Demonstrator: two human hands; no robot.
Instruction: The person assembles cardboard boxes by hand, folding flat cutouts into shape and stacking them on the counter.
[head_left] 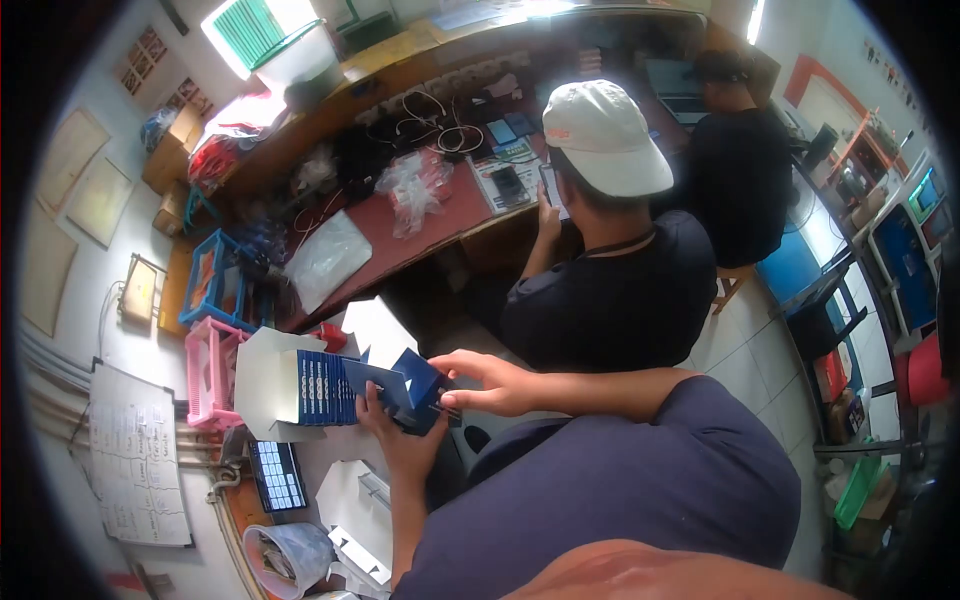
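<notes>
A small dark blue box point(420, 378), seemingly with a flat flap or panel standing out on its left side, is held in front of my body. My left hand point(395, 430) grips it from below, fingers wrapped up over the near face. From the right, my right hand point(490, 383) pinches the box's edge between thumb and fingers. Just left of my hands, an open white carton point(268, 380) lies with a tight row of similar blue boxes point(326, 388) in it. Whatever is inside the held box cannot be made out.
A pink plastic basket point(208, 375) and a blue crate point(215, 280) stand beyond the carton. A tablet point(277, 475), white cardboard point(355, 515) and a bin point(288, 560) are nearby. A person in a white cap point(610, 140) sits close ahead, another person point(740, 170) farther back.
</notes>
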